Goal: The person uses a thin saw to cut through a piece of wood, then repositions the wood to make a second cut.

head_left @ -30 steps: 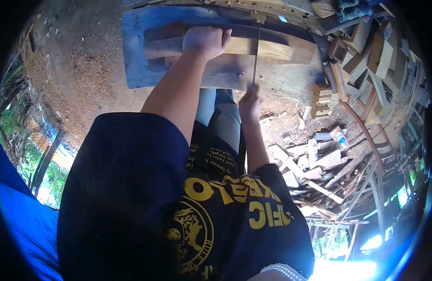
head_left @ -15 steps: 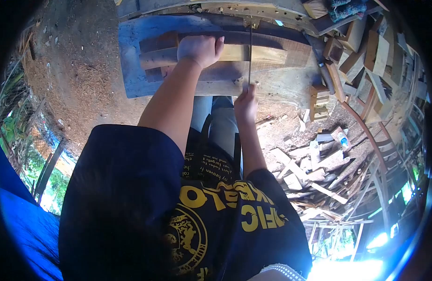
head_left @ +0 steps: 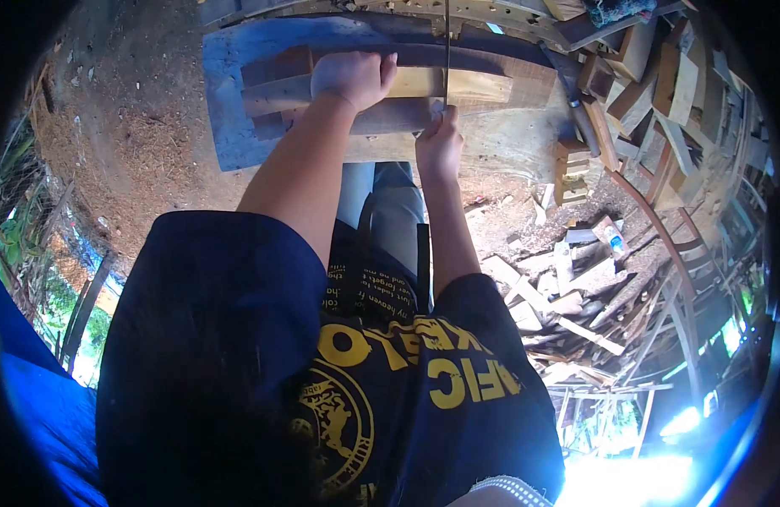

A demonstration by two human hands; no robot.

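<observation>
My right hand (head_left: 439, 148) is closed around the handle of a hand saw (head_left: 447, 63), whose thin blade shows edge-on and reaches away from me to the top of the view. The blade crosses a light wooden board (head_left: 479, 85) near its right end. My left hand (head_left: 354, 79) is closed over the same board, left of the blade, pressing on it with the thumb raised. Darker planks (head_left: 276, 66) lie beside the board. How deep the blade sits in the wood is hard to make out.
A wide wooden work surface (head_left: 229, 110) carries the boards. To the right are stacked wood blocks (head_left: 635, 63), and a slotted wooden piece (head_left: 571, 176) stands by the surface's corner. Offcuts (head_left: 567, 296) litter the ground at lower right; sawdust (head_left: 145, 148) covers the ground at left.
My right hand has pushed the saw away from me, so the handle is now close to the board. My left hand keeps its place on the board. The whole view has shifted slightly.
</observation>
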